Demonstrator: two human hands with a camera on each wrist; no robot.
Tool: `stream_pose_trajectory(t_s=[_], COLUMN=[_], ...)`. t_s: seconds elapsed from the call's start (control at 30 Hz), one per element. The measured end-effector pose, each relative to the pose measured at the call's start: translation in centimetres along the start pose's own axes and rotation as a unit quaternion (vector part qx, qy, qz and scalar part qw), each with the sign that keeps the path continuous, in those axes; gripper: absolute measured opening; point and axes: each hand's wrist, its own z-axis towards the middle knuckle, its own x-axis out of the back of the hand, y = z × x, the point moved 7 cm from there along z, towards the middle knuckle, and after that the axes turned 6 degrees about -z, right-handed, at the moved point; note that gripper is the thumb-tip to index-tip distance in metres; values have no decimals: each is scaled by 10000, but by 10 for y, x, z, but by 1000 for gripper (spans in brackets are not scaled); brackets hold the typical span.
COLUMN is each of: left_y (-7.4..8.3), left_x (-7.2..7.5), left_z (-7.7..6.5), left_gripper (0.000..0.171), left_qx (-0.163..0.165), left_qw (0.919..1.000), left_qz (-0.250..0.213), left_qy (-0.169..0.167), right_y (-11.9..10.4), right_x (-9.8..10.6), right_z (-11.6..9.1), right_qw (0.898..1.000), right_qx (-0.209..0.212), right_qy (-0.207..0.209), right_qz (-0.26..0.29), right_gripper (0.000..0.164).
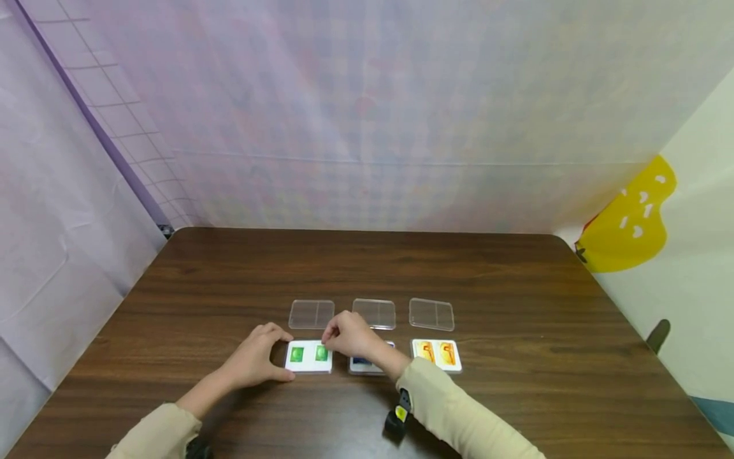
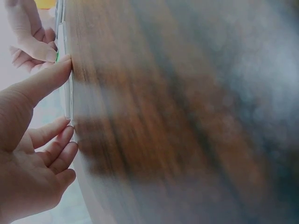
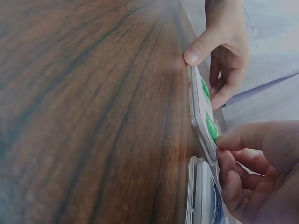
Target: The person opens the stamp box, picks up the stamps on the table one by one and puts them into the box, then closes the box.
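A flat white case with two green squares (image 1: 309,363) lies on the table, in front of the person. My left hand (image 1: 252,358) holds its left end, with the thumb at the near corner and fingers at the far corner. At its right end my right hand (image 1: 351,333) pinches the edge of the right green square (image 3: 211,127) between thumb and index finger. Whether that square is a card or a sticker I cannot tell. Under the right wrist a second case with a dark blue picture (image 1: 361,361) is partly hidden.
A third white case with two orange pictures (image 1: 437,368) lies to the right. Behind the cases lie three clear plastic lids, the left lid (image 1: 311,314), the middle lid (image 1: 381,313) and the right lid (image 1: 431,314). All rest on a brown wooden table (image 1: 367,268) against a curtain (image 1: 367,115).
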Motion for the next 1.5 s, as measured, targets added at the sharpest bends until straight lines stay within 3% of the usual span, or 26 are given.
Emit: stream_pose_trajectory(t_s=[0.43, 0.73, 0.87, 1.17, 1.5], left_y=[-1, 1, 0, -2, -3], left_x=[-2, 1, 1, 0, -1], left_z=[0, -1, -2, -1, 0], left_gripper=[60, 62, 63, 58, 58], left_qx=[55, -186, -108, 8, 114], left_qw=[9999, 9998, 9998, 9999, 9998], left_qz=[-78, 40, 46, 41, 92], left_qy=[-103, -102, -140, -137, -119], right_y=[-2, 5, 15, 37, 32], right_x=[2, 19, 25, 29, 23], right_z=[1, -2, -1, 10, 24], right_qw=[9995, 9983, 9953, 9890, 9965], right_qx=[61, 286, 295, 17, 218], right_qy=[46, 218, 265, 534, 161], right_qz=[-302, 464, 880, 1379, 786], right_gripper=[6, 4, 7, 27, 52])
